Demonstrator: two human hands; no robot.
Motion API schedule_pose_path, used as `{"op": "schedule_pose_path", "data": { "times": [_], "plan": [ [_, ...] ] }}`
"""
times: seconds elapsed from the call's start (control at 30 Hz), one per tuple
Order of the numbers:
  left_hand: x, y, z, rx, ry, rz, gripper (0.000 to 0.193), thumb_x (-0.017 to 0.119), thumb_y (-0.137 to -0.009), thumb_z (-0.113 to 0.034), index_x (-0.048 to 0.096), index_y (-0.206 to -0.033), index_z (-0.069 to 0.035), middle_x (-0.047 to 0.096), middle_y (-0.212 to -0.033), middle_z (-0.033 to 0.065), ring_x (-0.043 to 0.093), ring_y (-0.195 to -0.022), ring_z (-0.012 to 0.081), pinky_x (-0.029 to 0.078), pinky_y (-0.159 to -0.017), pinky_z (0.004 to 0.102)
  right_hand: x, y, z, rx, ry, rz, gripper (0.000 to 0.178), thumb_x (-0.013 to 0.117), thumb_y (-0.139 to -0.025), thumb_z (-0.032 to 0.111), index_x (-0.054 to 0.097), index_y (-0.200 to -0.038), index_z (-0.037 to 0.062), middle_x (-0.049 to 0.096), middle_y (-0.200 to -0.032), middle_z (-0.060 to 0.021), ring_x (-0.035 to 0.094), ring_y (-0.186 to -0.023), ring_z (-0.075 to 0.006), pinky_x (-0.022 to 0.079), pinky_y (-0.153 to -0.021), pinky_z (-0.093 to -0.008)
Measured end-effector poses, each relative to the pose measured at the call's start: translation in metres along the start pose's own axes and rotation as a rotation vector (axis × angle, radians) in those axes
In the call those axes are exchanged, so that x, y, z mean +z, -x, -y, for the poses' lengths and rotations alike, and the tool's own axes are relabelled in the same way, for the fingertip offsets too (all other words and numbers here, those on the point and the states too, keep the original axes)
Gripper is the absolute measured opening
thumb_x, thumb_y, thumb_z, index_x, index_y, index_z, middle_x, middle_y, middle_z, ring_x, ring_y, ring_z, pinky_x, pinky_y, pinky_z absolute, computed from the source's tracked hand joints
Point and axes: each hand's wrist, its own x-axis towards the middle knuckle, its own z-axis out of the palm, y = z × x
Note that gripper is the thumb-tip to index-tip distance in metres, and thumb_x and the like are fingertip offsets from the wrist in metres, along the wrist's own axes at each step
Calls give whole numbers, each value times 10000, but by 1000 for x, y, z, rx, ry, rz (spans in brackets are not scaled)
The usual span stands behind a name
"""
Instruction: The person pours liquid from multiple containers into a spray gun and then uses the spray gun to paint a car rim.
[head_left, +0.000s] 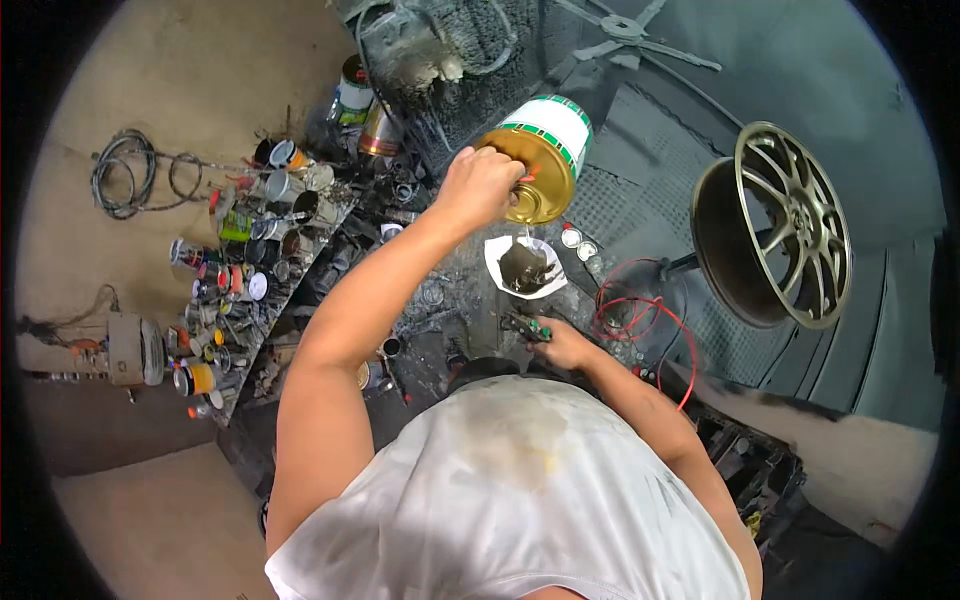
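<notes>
My left hand [482,188] is closed on a gold metal can [545,183] with a white and green label, held tilted. A thin clear stream runs from its lower edge. Directly below is a white paper-like piece [557,285] with an angular rim and a dark, wet-looking middle; what supports it is hidden. Close to my body, my right hand [563,346] grips a dark tool with green parts, which looks like a spray gun [522,325]. Beside the paper piece lie two small round white-topped items [578,241].
A bronze multi-spoke wheel rim [797,222] stands on a mount at right. A red hose [690,345] loops below it. On the left, a bench [290,310] is crowded with cans and jars. A coiled cable [125,175] lies against the beige surface.
</notes>
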Motion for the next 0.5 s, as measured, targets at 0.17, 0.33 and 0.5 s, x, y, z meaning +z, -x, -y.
{"op": "schedule_pose_path", "data": {
  "times": [0.17,0.33,0.5],
  "plan": [
    [-3,-16,-19,123,-39,-83,188,789,-677,-153,697,-838,-128,690,-823,3,652,-866,233,457,-745,411,1,4,23,-13,-113,-42,279,721,-872,143,663,-1095,-14,707,-965,-173,646,-903,-271,501,-834,-394],
    [5,-18,-26,188,-49,-98,173,787,-670,-157,701,-819,-147,680,-801,-13,642,-854,207,440,-727,394,0,14,33,-26,-78,-97,231,729,-874,160,679,-1039,7,714,-940,-137,645,-870,-244,502,-812,-383],
    [16,-14,-27,189,-17,-73,176,790,-670,-164,714,-828,-151,686,-803,-20,640,-849,204,439,-729,397,4,22,41,68,-111,-63,280,744,-863,184,675,-1061,-3,711,-952,-162,655,-892,-267,506,-831,-398]
  ]
}}
